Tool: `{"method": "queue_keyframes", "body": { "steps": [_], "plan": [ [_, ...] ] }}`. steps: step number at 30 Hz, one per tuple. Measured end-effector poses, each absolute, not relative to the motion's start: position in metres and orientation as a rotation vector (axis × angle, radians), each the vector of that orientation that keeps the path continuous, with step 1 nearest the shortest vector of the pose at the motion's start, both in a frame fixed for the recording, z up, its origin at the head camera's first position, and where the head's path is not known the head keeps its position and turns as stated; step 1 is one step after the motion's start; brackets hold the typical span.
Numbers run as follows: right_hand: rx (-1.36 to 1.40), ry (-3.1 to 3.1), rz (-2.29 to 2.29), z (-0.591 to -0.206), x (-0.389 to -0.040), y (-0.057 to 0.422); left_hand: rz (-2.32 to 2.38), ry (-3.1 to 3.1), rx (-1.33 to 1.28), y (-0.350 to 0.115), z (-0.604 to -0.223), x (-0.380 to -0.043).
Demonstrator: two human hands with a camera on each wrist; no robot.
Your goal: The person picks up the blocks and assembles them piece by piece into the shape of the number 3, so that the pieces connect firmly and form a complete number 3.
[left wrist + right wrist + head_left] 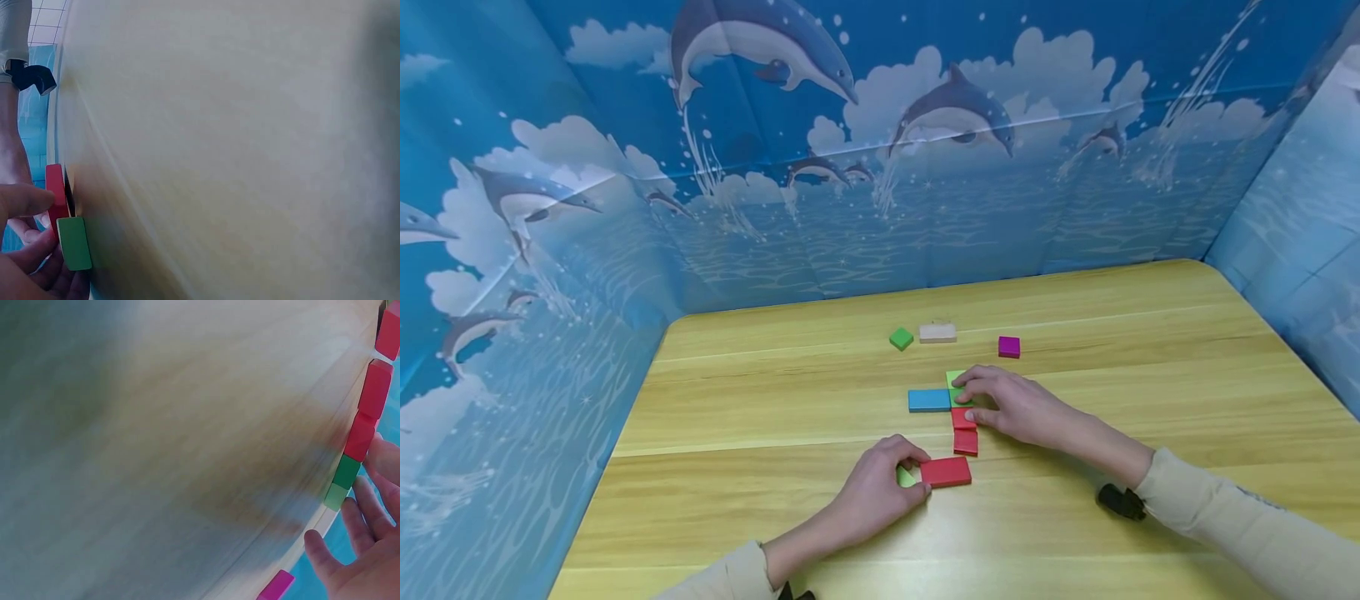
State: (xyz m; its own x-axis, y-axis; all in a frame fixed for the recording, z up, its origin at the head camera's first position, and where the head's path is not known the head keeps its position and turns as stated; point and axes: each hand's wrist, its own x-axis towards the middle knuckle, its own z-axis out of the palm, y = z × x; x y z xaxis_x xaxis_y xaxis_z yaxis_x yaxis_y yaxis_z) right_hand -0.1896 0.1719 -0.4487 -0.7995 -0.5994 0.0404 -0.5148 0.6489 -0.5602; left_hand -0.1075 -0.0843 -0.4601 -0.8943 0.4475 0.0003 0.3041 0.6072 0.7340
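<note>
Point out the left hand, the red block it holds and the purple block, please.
Left hand (877, 486): head view, back of the hand.
Red block (946, 471): head view, top face.
Purple block (1009, 343): head view, top face.

1. Site: a screened-off table booth rigged for camera recording. Wider room could be home, lab or office; cannot tell which.
2. Table (760, 383): pale yellow wood grain, far corners rounded. Small coloured blocks (946, 472) lie on it, so a tabletop work spot.
3. Backdrop (850, 250): blue, sea-and-dolphin print, along left, far and right sides, close up to the table's far edge. Creases suggest hung sheeting, not painted wall.
4. Camera (1122, 502): black, worn at the right wrist; recording kit.
5. Gridded surface (47, 25): white, dark lines, upper corner of left wrist view; possibly tile.
</note>
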Motion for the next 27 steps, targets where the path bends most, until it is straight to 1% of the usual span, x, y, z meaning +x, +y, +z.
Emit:
{"method": "queue_keyframes", "body": {
  "steps": [27],
  "plan": [
    [-0.925, 2.703, -0.859, -0.4488, -0.1899, 0.1735, 1.109, 2.736, 0.575, -0.0834, -0.4623, -0.1093]
  ]
}}
